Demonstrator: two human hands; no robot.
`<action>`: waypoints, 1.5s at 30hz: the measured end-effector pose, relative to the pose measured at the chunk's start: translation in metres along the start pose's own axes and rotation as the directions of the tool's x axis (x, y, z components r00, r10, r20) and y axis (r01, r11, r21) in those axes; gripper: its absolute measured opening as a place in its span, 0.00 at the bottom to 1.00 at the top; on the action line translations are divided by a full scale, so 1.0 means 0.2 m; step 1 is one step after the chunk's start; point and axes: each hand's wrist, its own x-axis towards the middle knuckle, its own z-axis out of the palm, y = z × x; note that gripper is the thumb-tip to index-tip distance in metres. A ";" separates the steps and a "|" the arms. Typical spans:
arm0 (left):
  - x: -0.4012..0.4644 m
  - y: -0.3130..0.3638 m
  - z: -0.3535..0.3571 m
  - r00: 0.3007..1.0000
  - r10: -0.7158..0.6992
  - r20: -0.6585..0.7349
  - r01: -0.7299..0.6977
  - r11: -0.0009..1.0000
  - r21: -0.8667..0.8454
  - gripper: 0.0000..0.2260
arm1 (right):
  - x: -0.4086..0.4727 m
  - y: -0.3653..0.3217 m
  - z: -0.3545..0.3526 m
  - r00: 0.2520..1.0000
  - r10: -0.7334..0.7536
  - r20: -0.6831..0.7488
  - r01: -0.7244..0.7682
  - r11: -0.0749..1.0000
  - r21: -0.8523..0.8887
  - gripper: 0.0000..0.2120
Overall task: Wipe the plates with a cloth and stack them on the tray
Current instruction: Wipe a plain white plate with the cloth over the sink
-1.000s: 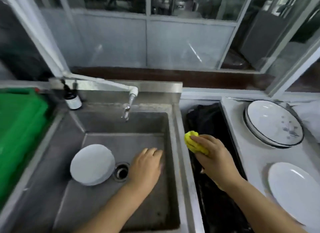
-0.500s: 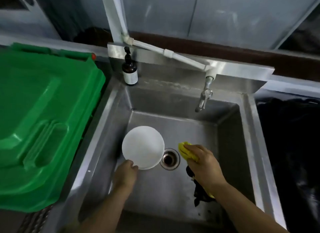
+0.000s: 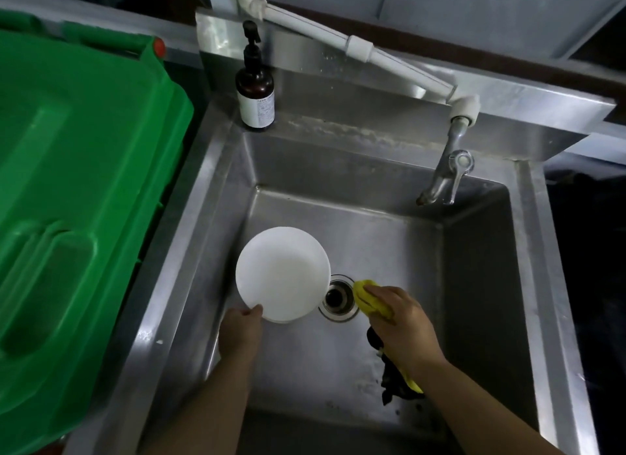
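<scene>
Left hand [image 3: 241,332] gripped near rim of white plate [image 3: 283,273] in sink [image 3: 481,285], right hand [image 3: 403,326] closed around yellow cloth [image 3: 367,300] beside drain [image 3: 338,297]

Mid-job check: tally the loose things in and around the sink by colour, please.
White: 1, the plate
Yellow: 1, the cloth
Brown: 1, the pump bottle
Green: 1, the bin lid
Total: 4

left hand [image 3: 241,332] grips plate [image 3: 283,273] | right hand [image 3: 404,326] holds cloth [image 3: 367,300]
</scene>
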 end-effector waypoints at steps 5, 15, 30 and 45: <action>0.03 0.00 0.01 1.000 0.006 0.017 -0.006 1.000 -0.023 0.10 | 0.02 0.00 0.00 0.999 0.030 0.011 -0.030 0.999 0.019 0.18; -0.03 0.11 0.03 0.966 -0.145 0.216 0.252 0.729 -0.637 0.16 | 0.00 -0.04 -0.05 0.999 0.045 0.000 -0.045 0.999 0.008 0.19; -0.22 0.31 -0.12 0.964 0.263 -0.038 -0.262 0.921 -0.287 0.15 | -0.08 -0.05 -0.22 0.997 -0.014 -0.073 0.019 0.998 0.067 0.18; -1.06 0.65 -0.47 0.470 0.861 -0.194 -0.841 0.504 0.198 0.14 | -0.24 -0.10 -0.69 0.943 -0.300 -0.147 0.317 0.942 0.113 0.19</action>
